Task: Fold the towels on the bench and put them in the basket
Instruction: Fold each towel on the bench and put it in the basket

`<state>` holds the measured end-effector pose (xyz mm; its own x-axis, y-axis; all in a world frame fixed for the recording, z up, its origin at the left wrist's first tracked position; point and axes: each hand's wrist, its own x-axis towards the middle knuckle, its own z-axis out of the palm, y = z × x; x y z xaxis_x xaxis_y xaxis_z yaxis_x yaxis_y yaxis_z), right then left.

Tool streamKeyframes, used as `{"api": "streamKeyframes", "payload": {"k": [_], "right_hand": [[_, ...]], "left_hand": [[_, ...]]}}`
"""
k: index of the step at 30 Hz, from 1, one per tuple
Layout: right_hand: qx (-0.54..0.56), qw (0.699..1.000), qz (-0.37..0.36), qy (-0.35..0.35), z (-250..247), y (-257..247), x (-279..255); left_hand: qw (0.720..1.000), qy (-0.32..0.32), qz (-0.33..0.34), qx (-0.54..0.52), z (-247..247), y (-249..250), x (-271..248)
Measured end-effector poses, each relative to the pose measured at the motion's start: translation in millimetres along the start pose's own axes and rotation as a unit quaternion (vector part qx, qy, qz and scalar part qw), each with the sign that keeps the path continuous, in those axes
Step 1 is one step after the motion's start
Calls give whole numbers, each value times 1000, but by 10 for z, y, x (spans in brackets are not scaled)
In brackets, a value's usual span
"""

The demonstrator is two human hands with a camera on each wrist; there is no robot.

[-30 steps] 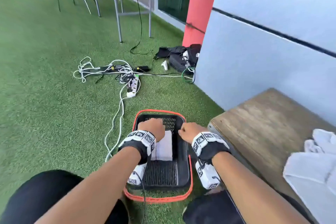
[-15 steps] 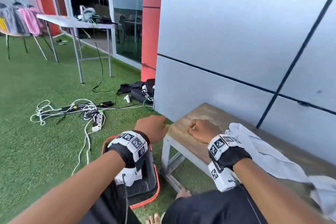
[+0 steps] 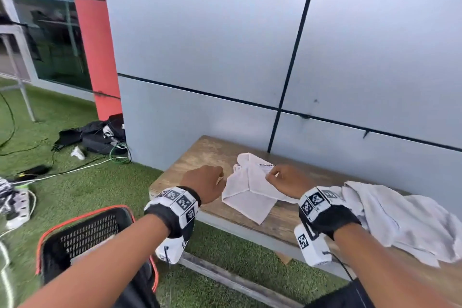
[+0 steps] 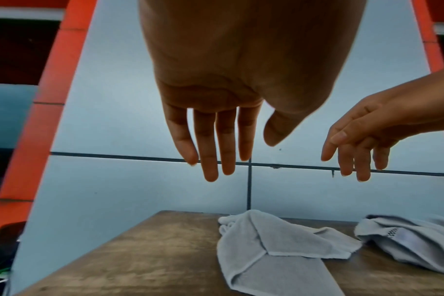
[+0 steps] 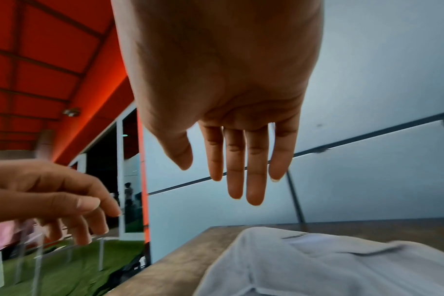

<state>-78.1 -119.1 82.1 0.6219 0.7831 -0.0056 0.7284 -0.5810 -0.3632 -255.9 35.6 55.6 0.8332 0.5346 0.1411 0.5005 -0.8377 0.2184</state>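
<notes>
Both hands hang over the bench (image 3: 200,155) with fingers straight and loosely spread, holding nothing. The left hand (image 3: 203,184) is above the bare wood at the bench's left end, just left of a white towel (image 3: 246,191); in the left wrist view its fingers (image 4: 210,152) point down, clear of the cloth. The right hand (image 3: 285,181) hovers over the same towel's far right part, its fingers (image 5: 243,170) also straight and apart from the fabric. That towel lies flat but loosely turned over on itself, one corner reaching the bench's front edge. A 2nd towel (image 3: 400,222) sits crumpled to the right, draping over the front edge. The black basket (image 3: 82,232) with its orange rim stands on the grass (image 3: 75,187) at lower left, beside the bench.
</notes>
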Motion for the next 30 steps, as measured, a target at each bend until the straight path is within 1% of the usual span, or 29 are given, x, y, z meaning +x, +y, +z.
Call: {"api": "streamKeyframes", "payload": {"k": [3,6,8,11,15,18,20,22,26,30], "right_hand": [[10,999,32,8,-37,353,-2],[-14,998,51,14,-11,639,47],[-29,997,73,4,51,801,127],[-45,996,79,0,170,1001,290],[-81,994,73,-1,344,1221,530],[-84,993,81,-13,475,1431,846],[-100,992,76,-17,522,1503,1019],[-116,991,64,-8,579,1579,1214],[-123,991,44,-2,698,1691,1514],[-143,989,38,9,818,1770,1660]], "left_hand": [[1000,-9,16,1,195,203,219],[999,-31,32,3,406,342,412],[998,-36,49,4,555,421,566],[997,-34,70,-3,775,531,797],[996,-21,91,-10,1050,662,1084],[993,6,118,5,1267,799,1462],[992,22,122,13,1348,873,1681],[992,11,124,29,1457,927,1923],[988,-36,118,97,1657,963,2292],[985,-78,107,107,1782,1000,2441]]}}
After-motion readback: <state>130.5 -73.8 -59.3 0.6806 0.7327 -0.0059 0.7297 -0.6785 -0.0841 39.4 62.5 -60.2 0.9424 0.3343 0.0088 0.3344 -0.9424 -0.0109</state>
